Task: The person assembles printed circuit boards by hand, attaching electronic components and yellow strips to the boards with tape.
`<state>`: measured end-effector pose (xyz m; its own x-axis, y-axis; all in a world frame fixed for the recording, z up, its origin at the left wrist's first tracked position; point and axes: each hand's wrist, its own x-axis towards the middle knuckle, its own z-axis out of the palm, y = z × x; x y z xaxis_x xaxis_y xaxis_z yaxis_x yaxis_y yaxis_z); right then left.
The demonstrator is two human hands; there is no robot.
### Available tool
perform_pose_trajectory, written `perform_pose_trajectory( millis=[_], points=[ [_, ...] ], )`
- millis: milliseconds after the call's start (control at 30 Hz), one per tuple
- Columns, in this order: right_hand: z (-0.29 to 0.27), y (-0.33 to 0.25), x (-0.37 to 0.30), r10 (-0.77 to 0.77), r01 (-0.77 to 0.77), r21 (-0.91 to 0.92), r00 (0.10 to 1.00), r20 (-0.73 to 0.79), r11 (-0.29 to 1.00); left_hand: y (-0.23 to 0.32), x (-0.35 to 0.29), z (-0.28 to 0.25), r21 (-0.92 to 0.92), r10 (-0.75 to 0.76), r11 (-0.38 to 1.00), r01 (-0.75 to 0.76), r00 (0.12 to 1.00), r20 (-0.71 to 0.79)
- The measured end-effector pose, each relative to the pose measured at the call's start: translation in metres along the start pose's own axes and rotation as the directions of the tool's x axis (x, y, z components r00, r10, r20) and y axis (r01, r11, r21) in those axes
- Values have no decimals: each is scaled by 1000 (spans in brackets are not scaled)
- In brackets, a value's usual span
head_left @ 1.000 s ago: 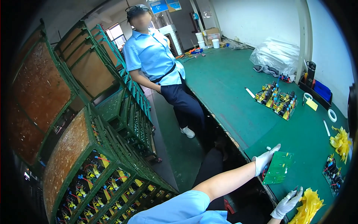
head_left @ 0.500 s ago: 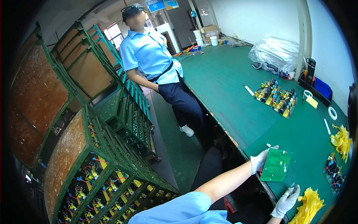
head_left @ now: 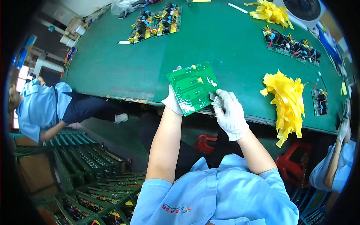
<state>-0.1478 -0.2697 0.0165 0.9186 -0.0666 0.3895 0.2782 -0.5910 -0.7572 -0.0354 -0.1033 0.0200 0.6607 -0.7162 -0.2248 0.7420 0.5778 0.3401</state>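
Note:
My gloved left hand [head_left: 172, 102] is closed on the left side of a green circuit board [head_left: 193, 88], its fingers mostly hidden under it. The board is tilted above the table's near edge, with its flat soldered side up. At the board's lower right edge is my gloved right hand [head_left: 230, 114], thumb and forefinger pinched on a small pale flat piece [head_left: 212, 96] whose kind I cannot make out. To the right of that hand, a heap of yellow tape-like strips [head_left: 287, 103] hangs partly over the table edge.
Populated circuit boards [head_left: 157, 23] lie at the far left of the green table [head_left: 221, 45], and more boards [head_left: 292, 45] at the right. A second yellow heap [head_left: 268, 14] lies near a fan [head_left: 304, 8]. Co-workers flank me. Red stools [head_left: 204, 143] and green racks [head_left: 75, 161] stand below.
My view has swung right and down toward the table. My right hand, apart from the board before, has come to its edge and pinched. The left hand still holds the board.

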Motion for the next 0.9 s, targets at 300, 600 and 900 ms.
perform_pose_trajectory(
  millis=[300, 600, 900],
  points=[
    [2, -3, 23, -188, 187, -89, 982, -7, 978, -7, -5, -1, 20, 35, 999, -34, 995, -95],
    [11, -5, 28, -194, 190, -123, 981, -24, 974, 5, 2, -7, 40, 102, 995, -96, 976, -192],
    [20, -12, 32, -211, 202, -111, 974, -82, 973, -10, -20, -7, 70, 164, 986, -151, 951, -263]
  ],
)
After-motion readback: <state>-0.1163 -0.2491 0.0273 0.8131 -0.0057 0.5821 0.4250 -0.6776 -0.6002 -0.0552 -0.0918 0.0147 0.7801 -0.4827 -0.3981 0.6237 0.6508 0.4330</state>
